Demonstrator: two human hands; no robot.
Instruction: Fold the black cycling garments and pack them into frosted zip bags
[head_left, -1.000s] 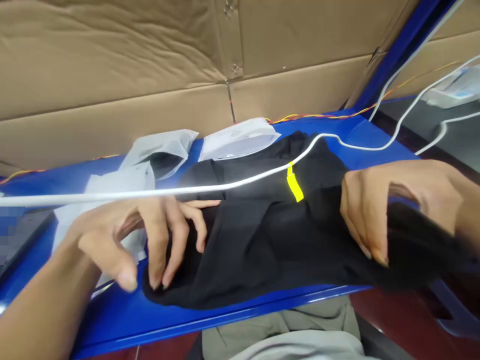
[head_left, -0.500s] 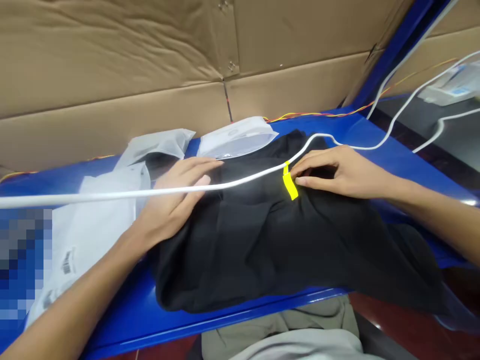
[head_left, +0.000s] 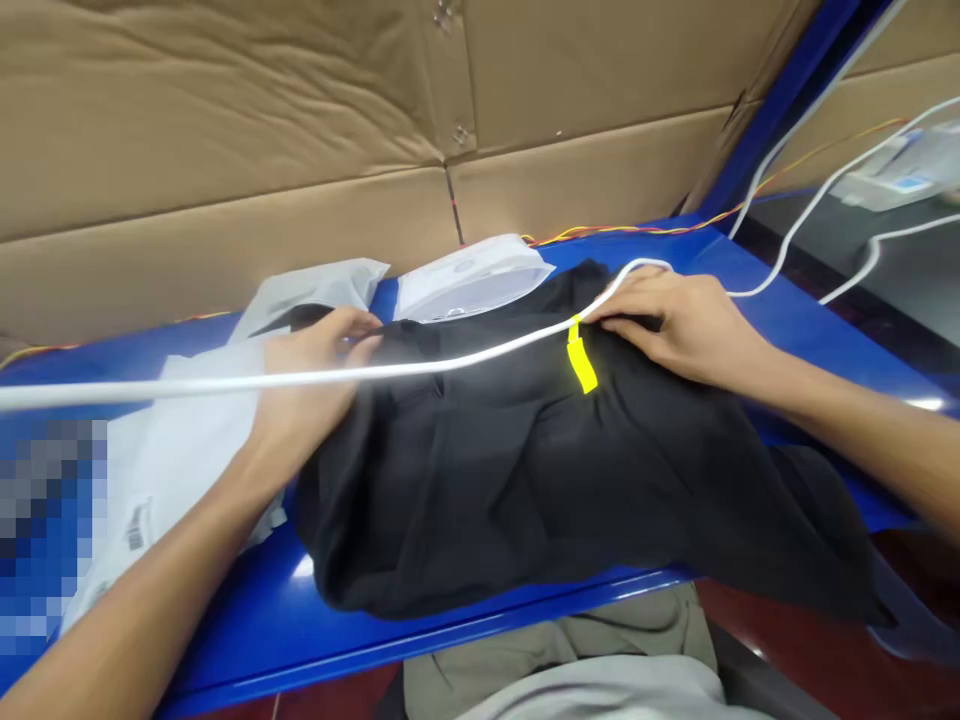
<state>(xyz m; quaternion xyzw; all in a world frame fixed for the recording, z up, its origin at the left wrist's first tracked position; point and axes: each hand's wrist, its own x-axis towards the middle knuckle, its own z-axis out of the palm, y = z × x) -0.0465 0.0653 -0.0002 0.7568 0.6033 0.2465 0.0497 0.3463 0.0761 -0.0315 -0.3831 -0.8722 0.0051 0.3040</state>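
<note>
A black cloth garment (head_left: 517, 490) lies bunched on the blue table top (head_left: 247, 610), with a bright yellow tag (head_left: 581, 365) on its upper part. My left hand (head_left: 315, 375) pinches the garment's far edge between fingers and thumb, beside a white plastic bag (head_left: 176, 465). My right hand (head_left: 675, 325) grips a fold of the black cloth just right of the tag. A white cable (head_left: 300, 378) runs across the garment and passes over my left hand.
A translucent bag (head_left: 472, 282) and a grey bag (head_left: 319, 290) lie at the table's far side, against a cardboard wall (head_left: 225, 130). Thin orange wires (head_left: 622, 232) run along the back. Trouser-clad legs (head_left: 555, 640) sit below the near edge.
My left hand has gone from lying flat on the garment to pinching its far edge. My right hand's fingers have closed on a fold beside the tag.
</note>
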